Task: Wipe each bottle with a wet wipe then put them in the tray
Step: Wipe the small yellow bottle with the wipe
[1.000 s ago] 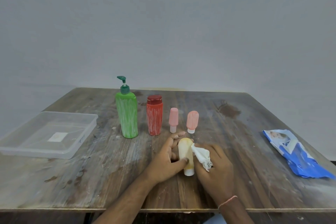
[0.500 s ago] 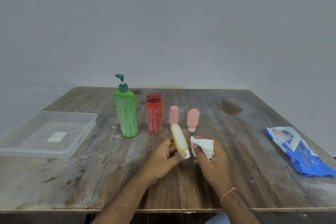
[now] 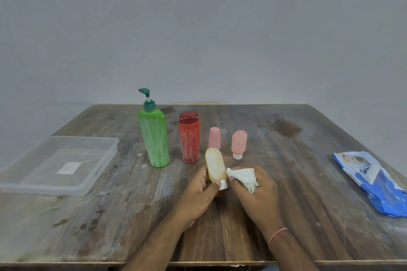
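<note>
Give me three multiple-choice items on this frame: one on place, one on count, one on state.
1. Where is the clear tray?
A. left part of the table
B. beside the blue wipes pack
C. under the green pump bottle

2. How many bottles stand on the table?
A. two
B. four
C. six

3. What does the right hand hold?
A. nothing
B. the red bottle
C. a white wipe

Key: 1 A, it sits at the left edge. 2 B, green pump bottle, red bottle, two pink bottles. 3 C, white wipe bunched in the fingers; left hand grips the yellow bottle.
</note>
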Tool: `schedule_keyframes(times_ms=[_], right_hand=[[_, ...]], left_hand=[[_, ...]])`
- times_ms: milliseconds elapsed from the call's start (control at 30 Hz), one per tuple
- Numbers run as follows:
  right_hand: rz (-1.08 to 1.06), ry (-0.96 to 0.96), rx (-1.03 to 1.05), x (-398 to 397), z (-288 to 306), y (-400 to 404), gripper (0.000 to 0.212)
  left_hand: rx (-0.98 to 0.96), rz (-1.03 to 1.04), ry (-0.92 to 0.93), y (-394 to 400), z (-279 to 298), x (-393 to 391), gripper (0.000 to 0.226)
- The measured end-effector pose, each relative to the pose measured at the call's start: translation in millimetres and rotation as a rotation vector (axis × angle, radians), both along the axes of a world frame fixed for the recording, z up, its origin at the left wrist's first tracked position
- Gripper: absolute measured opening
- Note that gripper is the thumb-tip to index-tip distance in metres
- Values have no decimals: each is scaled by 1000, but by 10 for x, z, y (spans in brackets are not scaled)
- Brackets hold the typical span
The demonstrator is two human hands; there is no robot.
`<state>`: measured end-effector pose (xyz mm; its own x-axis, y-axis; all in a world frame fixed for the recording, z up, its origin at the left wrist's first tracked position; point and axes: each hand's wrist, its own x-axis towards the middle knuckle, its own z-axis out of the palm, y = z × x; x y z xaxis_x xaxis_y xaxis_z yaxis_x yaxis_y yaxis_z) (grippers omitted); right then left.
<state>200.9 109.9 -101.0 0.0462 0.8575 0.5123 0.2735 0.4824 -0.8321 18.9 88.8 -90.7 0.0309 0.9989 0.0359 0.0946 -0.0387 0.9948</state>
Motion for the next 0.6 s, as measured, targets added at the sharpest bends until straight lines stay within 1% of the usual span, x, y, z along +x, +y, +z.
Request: schedule_keyframes(times_ms=[133, 167, 333, 400, 500, 600], right_hand=[[12, -76, 45, -16, -11, 13, 23], [10, -83, 42, -15, -15, 17, 23], [66, -80, 97, 3, -13, -3, 20], [41, -104, 119, 4, -22, 11, 22], [-17, -88, 86, 2, -35, 39, 23], [30, -96, 103, -7, -15, 11, 22]], left_hand=[[34, -59, -28, -13, -21, -23, 72], [40, -69, -32, -13, -24, -30, 73], [59, -59, -66, -16, -6, -33, 59], [57, -46, -61, -12, -7, -33, 60], [53, -48, -49, -3, -14, -35, 63], [61, -42, -44, -2, -11, -22, 56]])
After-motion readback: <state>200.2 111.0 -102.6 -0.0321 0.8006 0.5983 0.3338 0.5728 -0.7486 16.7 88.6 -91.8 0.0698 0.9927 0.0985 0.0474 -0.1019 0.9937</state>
